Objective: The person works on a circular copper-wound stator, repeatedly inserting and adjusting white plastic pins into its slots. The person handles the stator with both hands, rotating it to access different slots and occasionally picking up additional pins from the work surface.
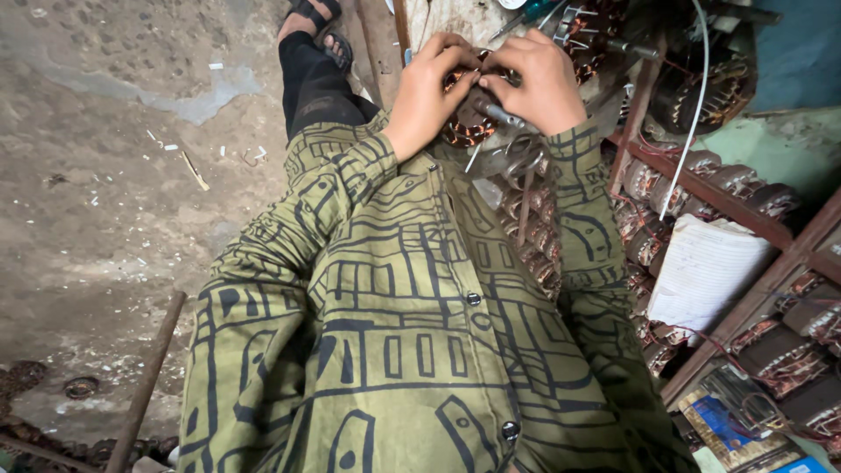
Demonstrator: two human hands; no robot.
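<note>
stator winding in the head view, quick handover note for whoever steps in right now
Left hand: fingers pressed on the copper winding of the stator, left side.
Right hand: gripping the same winding from the right, beside a thin metal tool; whether it holds the tool is unclear.
Scissors lie just below the hands.
More wound stators sit on the rack to the right.
Done: coils sit in the core. Left: cannot tell how much.

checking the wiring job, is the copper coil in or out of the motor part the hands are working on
In. The copper coil sits against the round motor part, and the left hand and right hand press on it.
</note>
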